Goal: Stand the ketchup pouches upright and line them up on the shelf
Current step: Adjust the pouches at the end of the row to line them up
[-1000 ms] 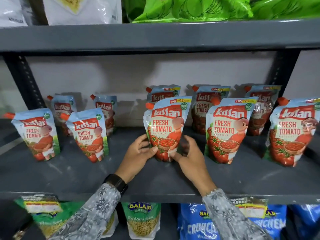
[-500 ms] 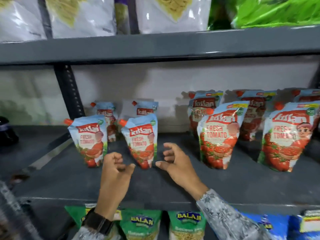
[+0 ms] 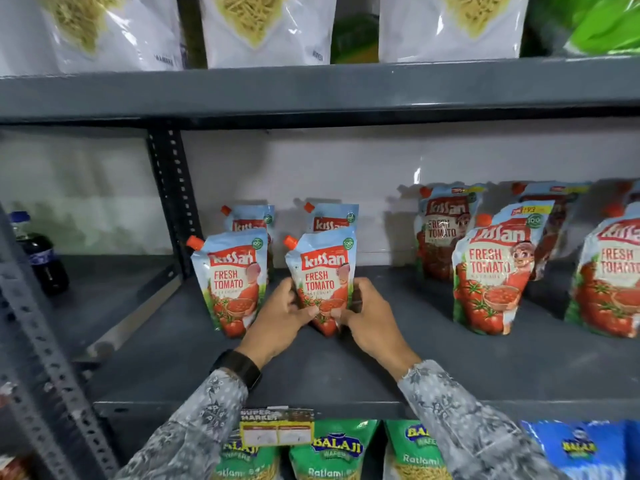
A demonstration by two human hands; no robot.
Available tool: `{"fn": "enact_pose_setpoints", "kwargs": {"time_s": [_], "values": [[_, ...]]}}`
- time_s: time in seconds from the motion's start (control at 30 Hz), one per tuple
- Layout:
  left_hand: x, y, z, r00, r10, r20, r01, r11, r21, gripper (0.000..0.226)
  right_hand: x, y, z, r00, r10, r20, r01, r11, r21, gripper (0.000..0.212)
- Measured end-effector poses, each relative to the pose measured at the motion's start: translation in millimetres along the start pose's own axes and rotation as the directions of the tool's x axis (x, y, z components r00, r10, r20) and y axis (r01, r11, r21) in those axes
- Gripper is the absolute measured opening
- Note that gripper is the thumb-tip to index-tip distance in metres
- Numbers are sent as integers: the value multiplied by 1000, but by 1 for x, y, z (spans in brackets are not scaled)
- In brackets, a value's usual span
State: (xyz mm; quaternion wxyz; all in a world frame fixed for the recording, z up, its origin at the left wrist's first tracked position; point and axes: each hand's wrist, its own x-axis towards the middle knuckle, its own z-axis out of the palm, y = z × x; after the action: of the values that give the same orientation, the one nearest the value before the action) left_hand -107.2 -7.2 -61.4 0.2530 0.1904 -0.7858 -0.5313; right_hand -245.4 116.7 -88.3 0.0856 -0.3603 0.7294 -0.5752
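Note:
Several Kissan ketchup pouches stand upright on the grey shelf [image 3: 433, 372]. Both hands clasp the lower part of one front pouch [image 3: 323, 271]: my left hand [image 3: 285, 315] on its left side, my right hand [image 3: 367, 315] on its right. Another pouch [image 3: 233, 282] stands just to its left, and two smaller-looking ones [image 3: 252, 220] [image 3: 332, 218] stand behind. At the right stand a front pouch [image 3: 495, 271], one behind it [image 3: 441, 233], and one cut off by the frame edge [image 3: 613, 278].
A slotted upright post [image 3: 173, 188] divides the shelf; a dark cola bottle [image 3: 40, 254] stands in the left bay. Noodle bags [image 3: 266, 26] fill the shelf above. Balaji snack bags [image 3: 336, 452] and a price label [image 3: 277, 427] sit below.
My view has swung left along the shelf. Both hands left the pouch held a second ago, hovered with fingers apart, and now grip a pouch further left.

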Motion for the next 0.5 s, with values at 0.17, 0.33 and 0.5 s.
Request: {"fn": "enact_pose_setpoints", "kwargs": {"time_s": [0.17, 0.33, 0.5], "values": [[-5, -5, -4, 999, 37, 7, -37, 999, 20, 56, -9, -5, 0, 998, 48, -33, -47, 998, 30, 55], [-38, -27, -42, 994, 32, -109, -27, 998, 50, 52, -40, -14, -2, 958, 7, -287, -12, 1000, -14, 37], [-55, -42, -105, 874, 61, -482, -44, 998, 47, 20, -53, -43, 53, 997, -63, 43, 62, 998, 25, 25]]}}
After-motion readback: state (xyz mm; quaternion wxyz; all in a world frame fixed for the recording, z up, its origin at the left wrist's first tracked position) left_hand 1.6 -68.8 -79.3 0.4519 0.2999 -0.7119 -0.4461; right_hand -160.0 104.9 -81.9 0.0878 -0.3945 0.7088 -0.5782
